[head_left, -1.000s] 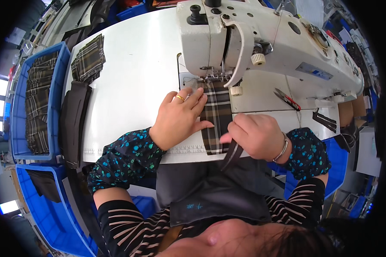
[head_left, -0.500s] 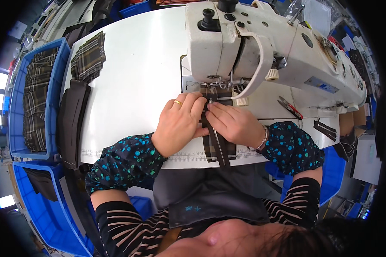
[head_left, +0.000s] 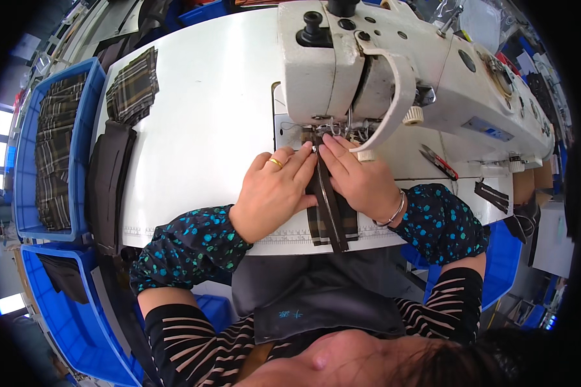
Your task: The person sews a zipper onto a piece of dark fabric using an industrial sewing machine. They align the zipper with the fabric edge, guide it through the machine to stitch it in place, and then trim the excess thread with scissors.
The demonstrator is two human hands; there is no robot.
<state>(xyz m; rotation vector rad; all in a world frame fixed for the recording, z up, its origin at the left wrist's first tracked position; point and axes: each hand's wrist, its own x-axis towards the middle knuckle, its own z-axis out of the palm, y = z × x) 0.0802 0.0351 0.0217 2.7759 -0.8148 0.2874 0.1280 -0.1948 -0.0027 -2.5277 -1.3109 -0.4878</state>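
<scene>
A dark metal-toothed zipper lies lengthwise over a strip of brown plaid fabric. Their upper ends reach the presser-foot area of a white sewing machine. My left hand, with a gold ring, rests on the zipper's left side, fingertips beside its slider and thumb apart on the fabric. Flat along the zipper's right side lie the outstretched fingers of my right hand, its fingertips close to the presser foot. The needle point is hard to make out.
Red-handled thread snips and a short zipper piece lie right on the white table. Plaid pieces and dark fabric panels are stacked left. Blue bins stand beyond the left edge.
My right hand has moved up toward the presser foot, its fingers straightening along the zipper. My left fingers have shifted slightly down. More of the zipper's teeth now show between my hands.
</scene>
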